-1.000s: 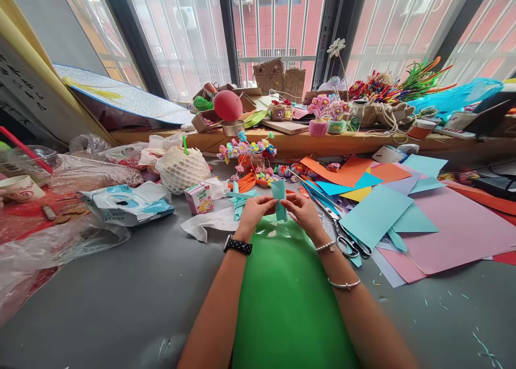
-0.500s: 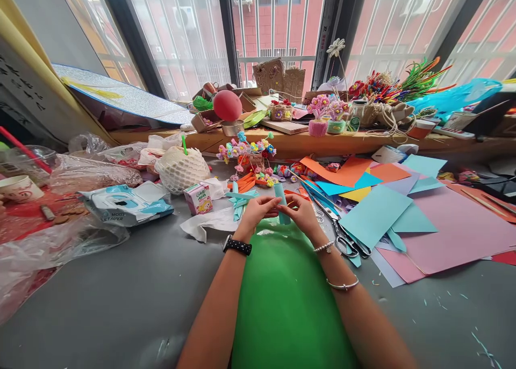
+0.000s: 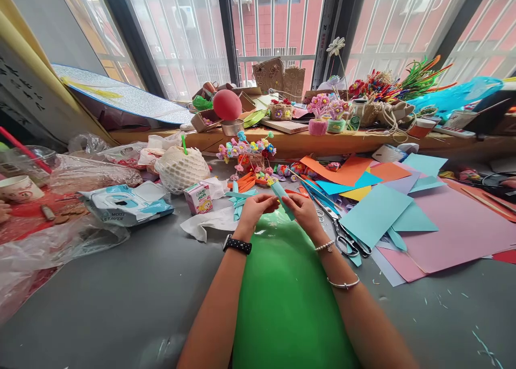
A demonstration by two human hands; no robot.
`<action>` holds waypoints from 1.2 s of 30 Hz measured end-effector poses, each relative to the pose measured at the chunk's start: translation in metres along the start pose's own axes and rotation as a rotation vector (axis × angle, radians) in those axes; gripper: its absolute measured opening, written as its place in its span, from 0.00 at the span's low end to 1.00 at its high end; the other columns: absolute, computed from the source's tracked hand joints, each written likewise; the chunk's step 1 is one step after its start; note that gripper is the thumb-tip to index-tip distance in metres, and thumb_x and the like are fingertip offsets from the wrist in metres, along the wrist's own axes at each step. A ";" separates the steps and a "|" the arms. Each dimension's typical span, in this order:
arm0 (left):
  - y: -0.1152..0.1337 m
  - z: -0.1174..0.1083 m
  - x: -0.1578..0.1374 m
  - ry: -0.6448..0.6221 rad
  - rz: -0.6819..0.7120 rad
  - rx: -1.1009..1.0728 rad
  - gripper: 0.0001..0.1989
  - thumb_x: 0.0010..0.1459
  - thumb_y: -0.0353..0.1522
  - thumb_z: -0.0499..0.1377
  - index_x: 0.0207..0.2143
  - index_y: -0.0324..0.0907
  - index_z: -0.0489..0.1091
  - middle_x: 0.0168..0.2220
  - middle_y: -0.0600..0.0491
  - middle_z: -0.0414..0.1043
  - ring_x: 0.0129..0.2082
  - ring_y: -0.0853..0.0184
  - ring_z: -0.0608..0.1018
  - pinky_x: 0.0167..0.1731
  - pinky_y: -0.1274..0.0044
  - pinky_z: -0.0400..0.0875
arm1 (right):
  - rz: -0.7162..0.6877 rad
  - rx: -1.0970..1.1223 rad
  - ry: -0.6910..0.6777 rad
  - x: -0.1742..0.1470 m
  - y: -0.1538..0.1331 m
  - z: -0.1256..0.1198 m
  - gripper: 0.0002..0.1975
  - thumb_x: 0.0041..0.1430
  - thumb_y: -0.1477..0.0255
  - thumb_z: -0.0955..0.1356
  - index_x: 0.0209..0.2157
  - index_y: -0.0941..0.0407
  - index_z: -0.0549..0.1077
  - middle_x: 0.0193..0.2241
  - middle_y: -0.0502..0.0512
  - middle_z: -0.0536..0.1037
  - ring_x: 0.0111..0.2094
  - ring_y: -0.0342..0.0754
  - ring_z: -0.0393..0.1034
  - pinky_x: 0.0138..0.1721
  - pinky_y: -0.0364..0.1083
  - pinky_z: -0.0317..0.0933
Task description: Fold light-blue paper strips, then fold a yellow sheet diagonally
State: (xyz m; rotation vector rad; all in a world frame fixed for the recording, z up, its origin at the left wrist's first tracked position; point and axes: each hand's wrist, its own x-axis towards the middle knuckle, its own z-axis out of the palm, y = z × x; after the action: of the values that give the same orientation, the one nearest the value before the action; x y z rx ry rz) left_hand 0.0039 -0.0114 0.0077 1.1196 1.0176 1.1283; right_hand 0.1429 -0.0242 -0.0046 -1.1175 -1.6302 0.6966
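Note:
A light blue paper strip (image 3: 283,201) is held over the table, tilted with its top leaning left. My right hand (image 3: 303,212) pinches it from the right, thumb and fingers closed on it. At the strip's left edge, the closed fingertips of my left hand (image 3: 258,210) meet the paper; their exact hold is partly hidden. Below both hands lies a glossy green surface (image 3: 290,294). Several cut light blue strips (image 3: 241,200) lie just beyond my left hand. To the right of my right hand are scissors (image 3: 347,245) with dark handles.
Coloured paper sheets (image 3: 377,216) cover the right side. A small carton (image 3: 198,199), a wet-wipe pack (image 3: 127,203) and a foam-netted round item (image 3: 182,169) stand left. Handmade flowers (image 3: 248,153) stand ahead, below a crowded wooden ledge (image 3: 290,139). Another person's hand shows at each side edge.
The paper strip has turned from nearly upright to leaning left. My right hand has shifted its fingers along it. Another person's hand has come in at the right edge.

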 end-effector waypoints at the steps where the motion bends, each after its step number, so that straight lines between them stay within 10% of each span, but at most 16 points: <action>1: 0.000 0.000 0.000 -0.008 0.004 -0.001 0.15 0.34 0.36 0.64 0.25 0.35 0.70 0.22 0.52 0.71 0.25 0.70 0.74 0.31 0.77 0.68 | 0.003 -0.001 -0.006 0.000 0.000 0.000 0.17 0.51 0.60 0.60 0.29 0.59 0.72 0.22 0.51 0.70 0.22 0.41 0.60 0.23 0.40 0.53; 36: 0.001 0.004 -0.003 -0.131 0.189 0.356 0.14 0.40 0.41 0.59 0.21 0.37 0.71 0.17 0.54 0.67 0.20 0.72 0.68 0.23 0.80 0.63 | 0.122 0.189 0.162 -0.002 -0.002 0.001 0.16 0.45 0.59 0.64 0.23 0.59 0.70 0.18 0.51 0.69 0.19 0.41 0.60 0.20 0.41 0.56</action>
State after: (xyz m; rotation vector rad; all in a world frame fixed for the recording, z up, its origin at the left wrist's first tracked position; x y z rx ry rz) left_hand 0.0070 -0.0143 0.0097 1.5806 1.0504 1.0280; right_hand 0.1418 -0.0266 -0.0043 -1.1122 -1.3394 0.8001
